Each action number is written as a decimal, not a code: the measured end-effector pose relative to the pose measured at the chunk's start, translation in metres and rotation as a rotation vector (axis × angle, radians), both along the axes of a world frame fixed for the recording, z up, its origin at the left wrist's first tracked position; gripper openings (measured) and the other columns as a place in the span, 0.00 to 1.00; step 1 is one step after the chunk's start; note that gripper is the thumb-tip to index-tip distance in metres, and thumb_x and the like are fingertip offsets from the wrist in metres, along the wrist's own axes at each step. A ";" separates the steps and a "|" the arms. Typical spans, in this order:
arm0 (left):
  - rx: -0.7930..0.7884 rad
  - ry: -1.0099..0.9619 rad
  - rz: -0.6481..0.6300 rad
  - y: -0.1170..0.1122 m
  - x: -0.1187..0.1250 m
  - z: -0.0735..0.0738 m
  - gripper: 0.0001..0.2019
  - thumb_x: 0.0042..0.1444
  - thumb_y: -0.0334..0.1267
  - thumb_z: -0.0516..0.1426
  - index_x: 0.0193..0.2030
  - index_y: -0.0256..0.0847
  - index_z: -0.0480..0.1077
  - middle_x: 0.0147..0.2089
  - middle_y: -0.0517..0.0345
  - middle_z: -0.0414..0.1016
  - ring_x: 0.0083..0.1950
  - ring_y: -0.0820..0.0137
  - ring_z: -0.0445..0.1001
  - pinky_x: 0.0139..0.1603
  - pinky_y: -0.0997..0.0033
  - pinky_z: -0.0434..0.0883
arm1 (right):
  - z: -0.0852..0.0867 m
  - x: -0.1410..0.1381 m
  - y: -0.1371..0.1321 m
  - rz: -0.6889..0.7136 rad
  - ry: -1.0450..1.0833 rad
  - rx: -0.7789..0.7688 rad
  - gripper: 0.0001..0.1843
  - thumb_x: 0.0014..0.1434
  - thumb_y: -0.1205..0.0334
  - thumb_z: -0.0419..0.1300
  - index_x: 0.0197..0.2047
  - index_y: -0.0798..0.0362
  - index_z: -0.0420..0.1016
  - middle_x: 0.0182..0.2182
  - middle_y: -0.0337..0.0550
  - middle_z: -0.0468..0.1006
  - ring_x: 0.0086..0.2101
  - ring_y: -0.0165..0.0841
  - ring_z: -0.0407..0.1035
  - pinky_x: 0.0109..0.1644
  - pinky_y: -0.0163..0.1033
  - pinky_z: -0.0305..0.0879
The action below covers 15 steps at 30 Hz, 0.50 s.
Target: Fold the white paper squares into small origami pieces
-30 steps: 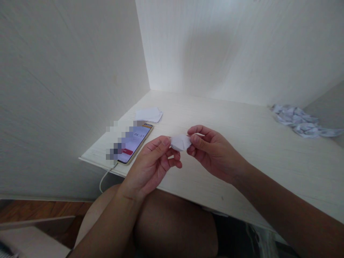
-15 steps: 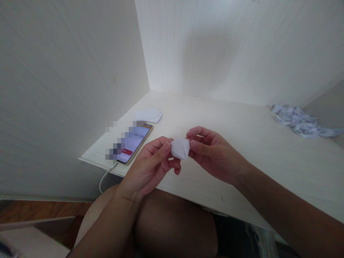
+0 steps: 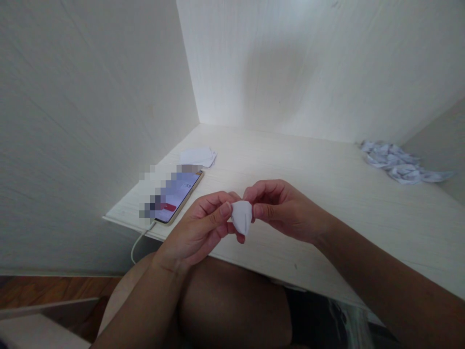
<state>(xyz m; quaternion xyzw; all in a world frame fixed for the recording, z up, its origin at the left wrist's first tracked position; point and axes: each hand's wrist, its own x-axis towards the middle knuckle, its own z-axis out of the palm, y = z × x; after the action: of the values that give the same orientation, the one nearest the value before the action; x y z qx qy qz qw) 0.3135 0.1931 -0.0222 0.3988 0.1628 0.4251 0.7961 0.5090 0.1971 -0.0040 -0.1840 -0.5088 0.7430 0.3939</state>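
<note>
A small piece of folded white paper is held up over the front part of the white table. My left hand pinches its left side, thumb in front and fingers behind. On the opposite side, my right hand grips the paper's right edge between thumb and fingertips. The paper tapers to a point at the bottom and shows a crease on its face. Parts of the fingers behind it are hidden.
Left of my hands lies a phone with its screen lit and a white cable plugged in. Behind it is a small stack of white paper pieces. A heap of folded white paper strips sits at the far right. Walls enclose the table.
The folded paper has turned and tipped, so its pointed end now faces down. My right hand's fingers have closed in nearer to it. The view has shifted slightly.
</note>
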 end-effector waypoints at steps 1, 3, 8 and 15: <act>-0.018 0.001 -0.010 0.000 -0.001 0.000 0.11 0.57 0.43 0.69 0.36 0.36 0.80 0.35 0.55 0.77 0.34 0.70 0.76 0.31 0.73 0.78 | 0.002 0.001 0.000 0.027 -0.022 0.027 0.07 0.61 0.60 0.72 0.41 0.53 0.82 0.33 0.39 0.85 0.33 0.34 0.81 0.45 0.44 0.77; -0.051 -0.010 -0.047 -0.001 -0.002 0.001 0.11 0.56 0.43 0.70 0.36 0.36 0.80 0.33 0.56 0.76 0.32 0.70 0.75 0.29 0.73 0.78 | 0.005 0.003 -0.001 0.072 -0.053 0.065 0.05 0.64 0.61 0.70 0.41 0.54 0.83 0.34 0.41 0.85 0.36 0.36 0.82 0.48 0.46 0.77; -0.110 -0.053 -0.111 0.000 -0.004 0.001 0.11 0.57 0.41 0.70 0.33 0.35 0.78 0.30 0.58 0.73 0.28 0.73 0.74 0.27 0.76 0.77 | 0.006 0.001 -0.005 0.101 -0.052 0.082 0.05 0.65 0.61 0.68 0.42 0.53 0.83 0.37 0.43 0.84 0.40 0.36 0.81 0.51 0.46 0.75; -0.163 -0.048 -0.113 0.003 -0.003 0.000 0.12 0.55 0.39 0.70 0.28 0.34 0.77 0.28 0.58 0.71 0.26 0.75 0.72 0.26 0.78 0.74 | 0.000 -0.003 -0.006 0.071 -0.032 0.064 0.03 0.64 0.63 0.69 0.39 0.53 0.84 0.36 0.41 0.84 0.40 0.32 0.79 0.52 0.42 0.74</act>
<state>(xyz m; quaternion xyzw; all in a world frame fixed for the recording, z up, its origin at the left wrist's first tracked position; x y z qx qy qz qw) 0.3105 0.1965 -0.0225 0.3309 0.1551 0.3743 0.8523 0.5058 0.1911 -0.0037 -0.1648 -0.5447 0.7369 0.3648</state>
